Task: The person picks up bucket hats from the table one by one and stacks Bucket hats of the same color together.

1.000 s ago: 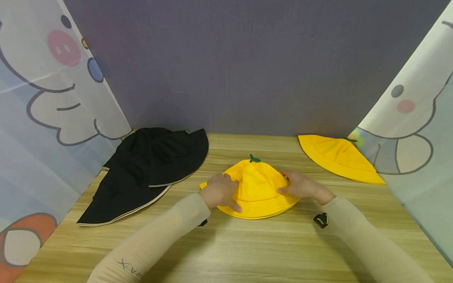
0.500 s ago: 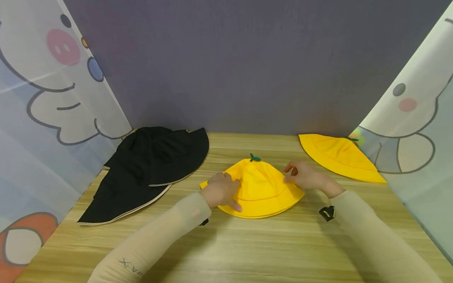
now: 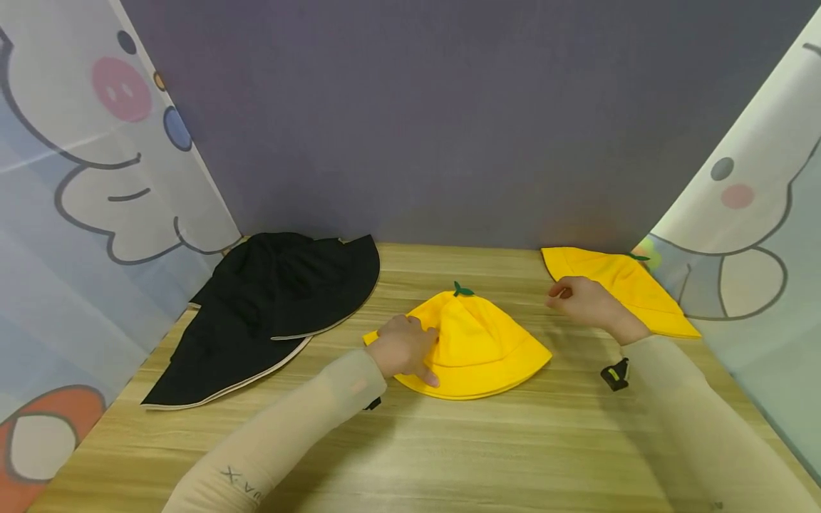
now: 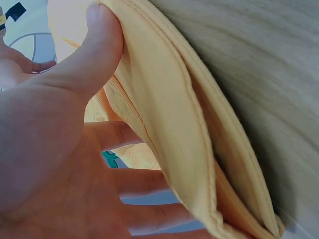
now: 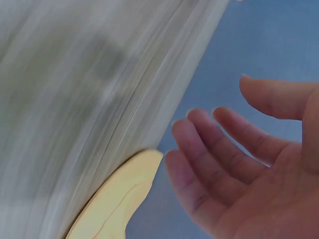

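Note:
A yellow bucket hat with a small green sprout on its crown lies flattened at the middle of the table. My left hand rests on its left side. In the left wrist view, the thumb lies along the hat's brim while the other fingers stretch out, partly hidden behind the cloth. Off to the right, my right hand is apart from that hat. It hovers by a second yellow hat, covering a little of it in the head view. In the right wrist view its fingers bend loosely around nothing.
Two black hats overlap at the table's left, pale edging along their brims. A grey panel rises behind the wooden table. Cartoon-printed cloths stand on both sides.
My right hand has let go of the middle yellow hat and moved right, toward the second one. My left hand has stayed in place on the hat.

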The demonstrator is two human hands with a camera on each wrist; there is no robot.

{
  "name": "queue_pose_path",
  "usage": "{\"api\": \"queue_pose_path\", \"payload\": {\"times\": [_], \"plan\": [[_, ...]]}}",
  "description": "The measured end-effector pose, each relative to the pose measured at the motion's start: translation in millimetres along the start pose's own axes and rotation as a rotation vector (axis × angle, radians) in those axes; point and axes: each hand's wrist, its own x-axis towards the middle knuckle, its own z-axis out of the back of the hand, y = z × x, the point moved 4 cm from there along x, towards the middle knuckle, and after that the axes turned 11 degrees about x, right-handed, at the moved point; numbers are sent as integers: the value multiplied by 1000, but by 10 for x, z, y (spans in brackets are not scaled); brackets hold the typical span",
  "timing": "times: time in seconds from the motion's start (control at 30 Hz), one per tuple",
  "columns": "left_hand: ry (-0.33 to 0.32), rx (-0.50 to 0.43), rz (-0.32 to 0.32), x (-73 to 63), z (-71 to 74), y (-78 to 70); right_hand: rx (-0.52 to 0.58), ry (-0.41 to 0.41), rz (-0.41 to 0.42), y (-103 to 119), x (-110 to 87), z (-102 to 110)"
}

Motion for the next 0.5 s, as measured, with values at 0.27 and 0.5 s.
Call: {"api": "queue_pose_path", "payload": {"times": [0.27,0.5], "plan": [[-9,12,2,-1,7,3,-91,-44,-54,-267,22,200],[-1,23,-5,-12,20,-11,-147,-13,-139,-520,-20,405]]}}
